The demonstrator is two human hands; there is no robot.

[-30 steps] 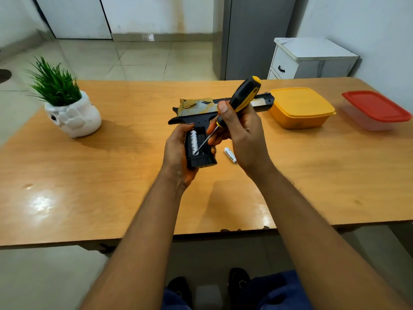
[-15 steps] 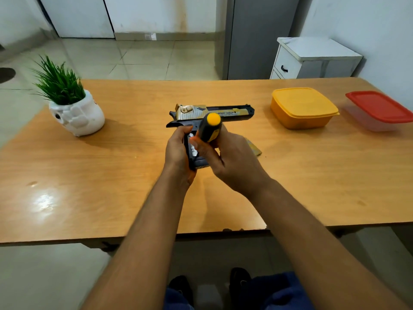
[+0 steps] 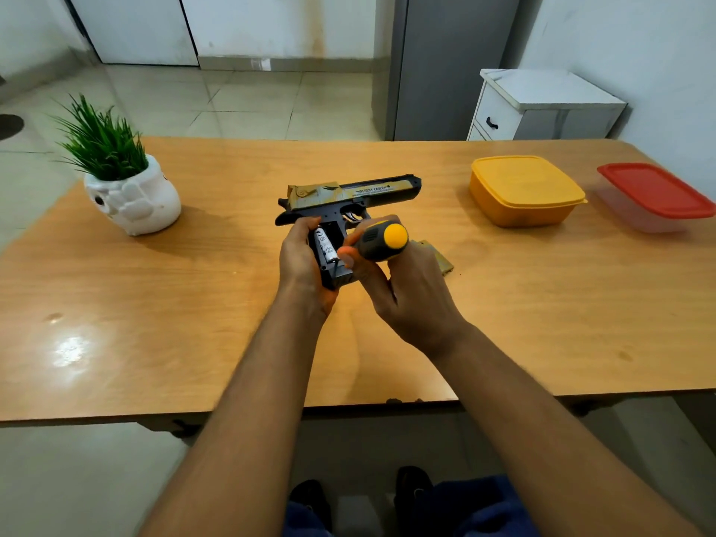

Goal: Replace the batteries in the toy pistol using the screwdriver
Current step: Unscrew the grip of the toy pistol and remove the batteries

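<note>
Above the counter (image 3: 155, 323), my left hand (image 3: 300, 265) grips the toy pistol (image 3: 348, 195) by its handle. Its cover is off, one battery (image 3: 324, 246) sits inside. My right hand (image 3: 403, 292) holds the screwdriver (image 3: 381, 242), tip at the battery. I think swapping and closing remain.

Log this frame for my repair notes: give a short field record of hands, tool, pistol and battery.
left hand: grips the toy pistol by its handle
right hand: holds the screwdriver
screwdriver tip: at the lower end of the battery
battery: sits in the open handle compartment
table: plant pot, yellow container, red-lidded container
</note>
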